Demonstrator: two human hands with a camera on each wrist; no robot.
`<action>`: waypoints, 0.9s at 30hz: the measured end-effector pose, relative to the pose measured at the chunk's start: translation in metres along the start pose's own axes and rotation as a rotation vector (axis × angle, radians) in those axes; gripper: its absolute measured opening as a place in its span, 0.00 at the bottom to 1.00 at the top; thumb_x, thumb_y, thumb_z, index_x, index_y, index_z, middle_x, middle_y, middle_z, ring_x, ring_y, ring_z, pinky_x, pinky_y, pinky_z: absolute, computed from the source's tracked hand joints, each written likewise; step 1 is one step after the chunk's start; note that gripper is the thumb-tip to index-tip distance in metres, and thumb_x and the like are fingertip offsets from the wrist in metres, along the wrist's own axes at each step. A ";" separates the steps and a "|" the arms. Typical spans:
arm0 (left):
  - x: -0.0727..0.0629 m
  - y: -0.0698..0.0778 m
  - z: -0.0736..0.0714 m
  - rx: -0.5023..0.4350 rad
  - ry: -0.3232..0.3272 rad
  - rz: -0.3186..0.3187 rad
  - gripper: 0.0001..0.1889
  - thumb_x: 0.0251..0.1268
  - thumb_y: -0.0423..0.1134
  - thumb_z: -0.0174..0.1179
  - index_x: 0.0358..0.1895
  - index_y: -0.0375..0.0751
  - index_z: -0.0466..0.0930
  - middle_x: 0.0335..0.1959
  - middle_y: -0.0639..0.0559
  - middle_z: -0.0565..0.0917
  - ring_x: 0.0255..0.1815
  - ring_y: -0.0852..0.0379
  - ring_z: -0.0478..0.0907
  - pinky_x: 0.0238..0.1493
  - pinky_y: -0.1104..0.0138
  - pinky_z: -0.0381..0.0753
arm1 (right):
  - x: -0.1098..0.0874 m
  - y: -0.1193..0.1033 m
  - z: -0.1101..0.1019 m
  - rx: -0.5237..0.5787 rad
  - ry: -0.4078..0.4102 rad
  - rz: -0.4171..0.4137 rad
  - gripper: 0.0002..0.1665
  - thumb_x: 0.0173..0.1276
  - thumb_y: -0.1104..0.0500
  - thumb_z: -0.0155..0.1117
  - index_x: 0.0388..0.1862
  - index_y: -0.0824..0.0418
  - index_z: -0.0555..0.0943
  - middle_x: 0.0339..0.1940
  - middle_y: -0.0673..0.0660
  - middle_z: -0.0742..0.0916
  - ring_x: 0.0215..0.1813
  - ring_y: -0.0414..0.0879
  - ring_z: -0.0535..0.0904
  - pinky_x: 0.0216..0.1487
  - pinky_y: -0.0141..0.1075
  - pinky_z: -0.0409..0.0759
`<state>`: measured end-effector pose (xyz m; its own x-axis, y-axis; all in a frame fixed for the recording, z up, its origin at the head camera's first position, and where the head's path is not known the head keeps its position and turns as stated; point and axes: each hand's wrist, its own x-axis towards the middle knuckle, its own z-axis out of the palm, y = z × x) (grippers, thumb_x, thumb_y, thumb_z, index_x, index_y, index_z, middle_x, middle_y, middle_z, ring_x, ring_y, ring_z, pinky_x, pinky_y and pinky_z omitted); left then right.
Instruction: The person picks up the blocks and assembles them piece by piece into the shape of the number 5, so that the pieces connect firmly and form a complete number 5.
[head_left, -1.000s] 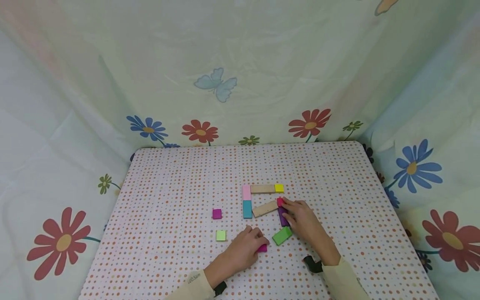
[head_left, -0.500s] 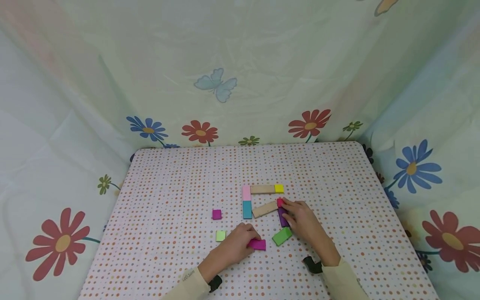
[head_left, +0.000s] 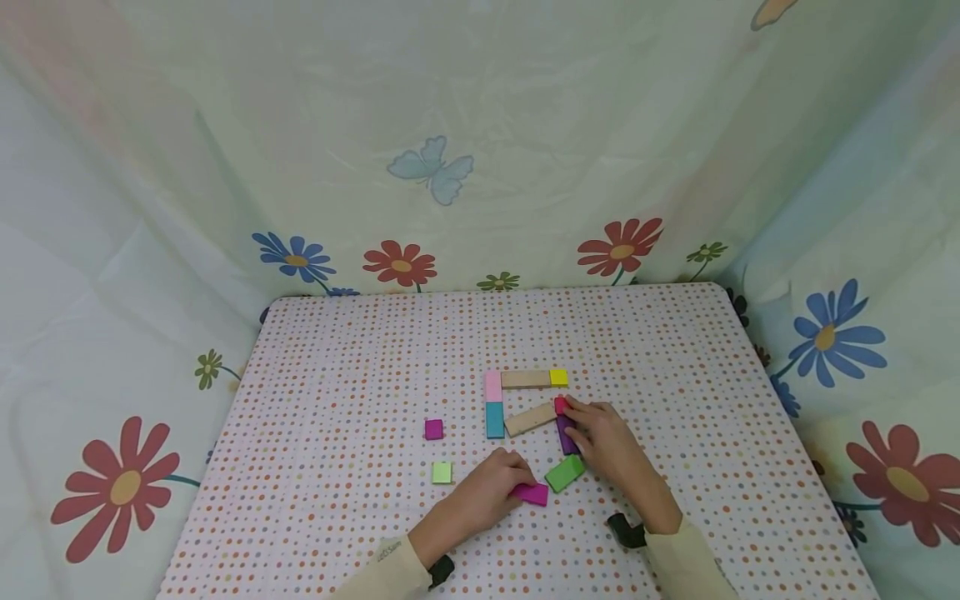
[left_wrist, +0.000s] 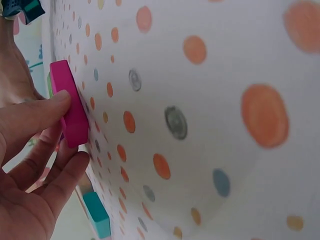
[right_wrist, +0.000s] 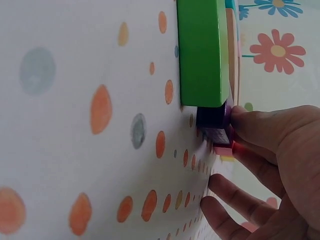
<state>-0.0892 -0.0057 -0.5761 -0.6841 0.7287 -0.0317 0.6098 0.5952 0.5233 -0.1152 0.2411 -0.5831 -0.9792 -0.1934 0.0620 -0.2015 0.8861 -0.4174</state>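
Observation:
My left hand (head_left: 491, 487) pinches a magenta block (left_wrist: 69, 107) between thumb and fingers, low over the table in front of the other blocks. My right hand (head_left: 606, 437) lies on the right side of the layout. Its thumb is against a purple block (right_wrist: 215, 122) and its forefinger is at a small red block (head_left: 560, 405) on the purple block's far end. Just nearer stands a green block (head_left: 564, 473), slanted, between the two hands. A plain wooden block (head_left: 531, 418) runs slantwise from the red block toward a teal block (head_left: 495, 420).
Beyond lie a pink block (head_left: 492, 385), a second wooden block (head_left: 526, 379) and a yellow block (head_left: 558, 377), joined in a corner shape. To the left sit a small magenta block (head_left: 433, 429) and a light green block (head_left: 442, 472). The dotted tablecloth (head_left: 337, 375) covers the table.
My left hand shifted left with the magenta block, then back right, bringing it closer to the green block; more of the magenta block shows now. My right hand stays in place.

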 end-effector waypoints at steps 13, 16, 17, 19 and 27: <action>0.003 0.002 0.004 0.029 0.014 0.004 0.12 0.68 0.32 0.70 0.52 0.47 0.92 0.53 0.55 0.89 0.52 0.62 0.78 0.56 0.76 0.79 | 0.001 0.002 0.001 -0.001 0.010 -0.008 0.24 0.75 0.60 0.70 0.67 0.65 0.83 0.74 0.61 0.83 0.66 0.62 0.81 0.66 0.58 0.83; 0.003 0.002 0.005 0.035 0.024 0.008 0.12 0.68 0.32 0.70 0.52 0.47 0.92 0.53 0.55 0.89 0.53 0.62 0.79 0.56 0.75 0.80 | 0.001 0.002 0.001 -0.002 0.007 -0.003 0.24 0.75 0.60 0.70 0.67 0.65 0.83 0.74 0.61 0.82 0.66 0.62 0.81 0.66 0.58 0.83; 0.003 0.002 0.005 0.037 0.027 0.006 0.12 0.68 0.32 0.70 0.52 0.47 0.92 0.53 0.56 0.89 0.53 0.62 0.79 0.56 0.75 0.80 | 0.001 0.002 0.001 -0.002 0.006 -0.002 0.24 0.75 0.60 0.70 0.67 0.65 0.83 0.74 0.61 0.82 0.66 0.62 0.81 0.66 0.58 0.83; 0.003 0.003 0.006 0.039 0.031 0.006 0.12 0.69 0.32 0.70 0.52 0.47 0.92 0.52 0.56 0.89 0.53 0.62 0.79 0.56 0.76 0.80 | 0.000 0.002 0.000 -0.002 0.005 -0.002 0.24 0.75 0.60 0.70 0.67 0.65 0.83 0.74 0.61 0.82 0.66 0.62 0.81 0.65 0.58 0.83; -0.001 0.006 0.008 0.020 0.047 -0.035 0.11 0.68 0.34 0.71 0.51 0.47 0.92 0.50 0.56 0.90 0.51 0.64 0.79 0.55 0.77 0.81 | 0.000 0.000 -0.001 -0.007 -0.001 0.000 0.24 0.75 0.60 0.69 0.67 0.65 0.83 0.74 0.61 0.82 0.66 0.62 0.81 0.66 0.58 0.83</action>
<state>-0.0817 -0.0003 -0.5797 -0.7229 0.6909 -0.0099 0.5925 0.6272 0.5055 -0.1158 0.2416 -0.5818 -0.9791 -0.1937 0.0614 -0.2017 0.8891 -0.4108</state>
